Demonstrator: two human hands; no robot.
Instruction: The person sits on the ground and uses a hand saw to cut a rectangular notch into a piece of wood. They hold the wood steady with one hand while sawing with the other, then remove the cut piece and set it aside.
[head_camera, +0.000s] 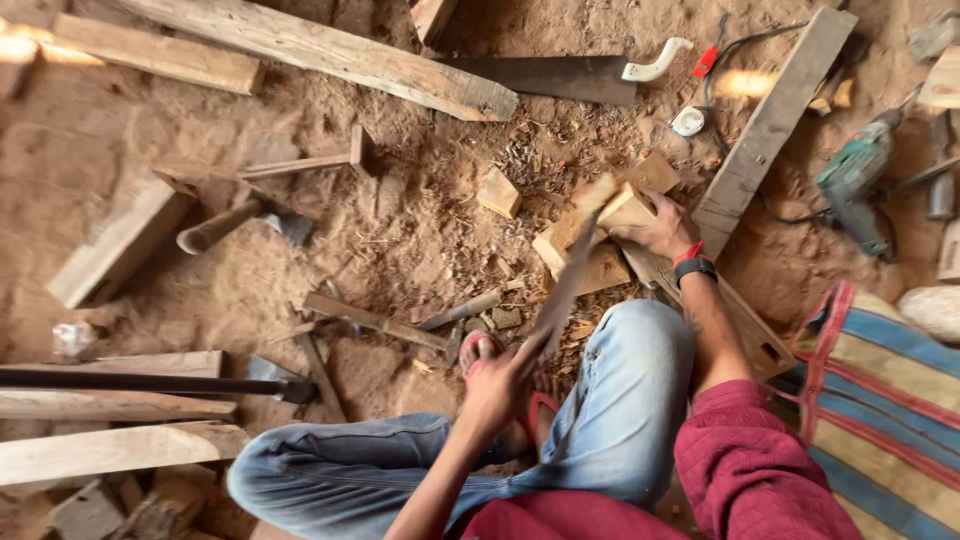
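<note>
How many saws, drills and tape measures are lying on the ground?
Saws: 1
Drills: 1
Tape measures: 1
Total: 3

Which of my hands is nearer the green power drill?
Right. The right hand holds the wooden block, toward the power drill; the left hand grips a blurred blade farther away.

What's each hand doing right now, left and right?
Left hand: closed on the handle of a motion-blurred blade tool.
Right hand: fingers pressed on a wood block, steadying it on the ground.
</note>
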